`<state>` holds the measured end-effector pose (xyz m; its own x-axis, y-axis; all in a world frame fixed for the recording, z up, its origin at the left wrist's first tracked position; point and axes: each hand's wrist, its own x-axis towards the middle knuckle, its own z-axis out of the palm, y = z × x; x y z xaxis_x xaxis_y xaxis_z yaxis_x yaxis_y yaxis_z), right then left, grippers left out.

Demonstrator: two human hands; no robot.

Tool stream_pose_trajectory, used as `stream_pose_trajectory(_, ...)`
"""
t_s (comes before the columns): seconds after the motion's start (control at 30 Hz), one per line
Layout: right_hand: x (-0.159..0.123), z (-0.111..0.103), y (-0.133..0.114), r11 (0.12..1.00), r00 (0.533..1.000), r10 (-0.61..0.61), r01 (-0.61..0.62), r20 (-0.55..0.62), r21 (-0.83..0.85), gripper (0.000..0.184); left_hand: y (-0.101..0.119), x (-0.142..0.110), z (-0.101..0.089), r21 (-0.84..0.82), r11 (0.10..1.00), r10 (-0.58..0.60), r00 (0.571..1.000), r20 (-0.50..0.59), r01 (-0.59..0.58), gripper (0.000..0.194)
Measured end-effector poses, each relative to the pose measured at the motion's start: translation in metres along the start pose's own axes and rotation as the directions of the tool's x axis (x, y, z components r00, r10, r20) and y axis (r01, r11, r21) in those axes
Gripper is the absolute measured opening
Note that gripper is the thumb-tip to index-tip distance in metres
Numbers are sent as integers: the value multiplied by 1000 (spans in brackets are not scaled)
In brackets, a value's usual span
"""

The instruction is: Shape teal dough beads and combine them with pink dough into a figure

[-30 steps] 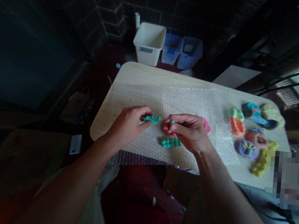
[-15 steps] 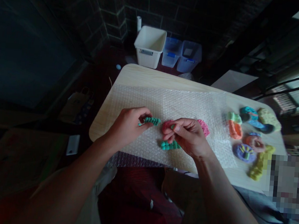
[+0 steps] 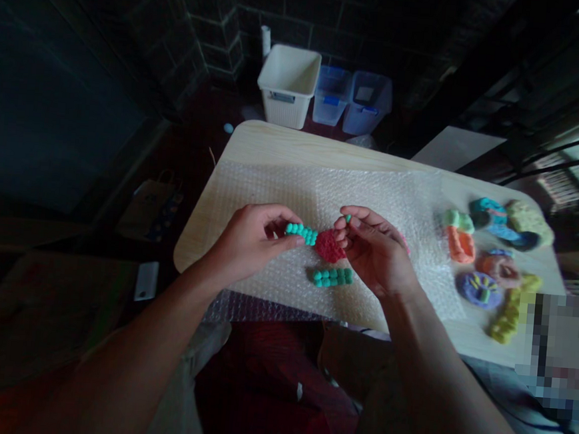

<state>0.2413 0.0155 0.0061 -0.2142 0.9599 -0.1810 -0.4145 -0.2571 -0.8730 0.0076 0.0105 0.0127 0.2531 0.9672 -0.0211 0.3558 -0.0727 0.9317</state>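
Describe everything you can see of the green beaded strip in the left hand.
The green beaded strip is a short, narrow piece of small rounded lumps set side by side in rows, bright teal-green, and looks like soft modelling clay. The left hand pinches its left end between thumb and fingers, which hide that end. The rest points right, slanting slightly down, over the bubble wrap. Whether its free tip touches the red lump beside it, I cannot tell.

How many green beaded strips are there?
2. One strip is in the left hand; the other strip lies on the bubble wrap, just nearer you than the red piece. Any behind the hands would be hidden.
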Motion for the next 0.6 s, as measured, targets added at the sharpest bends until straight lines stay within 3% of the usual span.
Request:
stream_pose_trajectory(0.33, -2, 4, 1, 999, 1000, 18, -19, -11, -38, 37, -1, -1, 0, 24, 1000, 13, 1000, -7, -13, 16)
stream_pose_trajectory(0.5, -2, 2, 3, 1000, 999, 30, -30, 42, -3, 25, 2, -1, -1, 19, 1000, 0, 1000, -6, 0, 14)
stream_pose_trajectory(0.6, -2, 2, 2, 999, 998, 49, -49, 46, -8, 27, 3, -1, -1, 21, 1000, -6, 1000, -16, 6, 14)
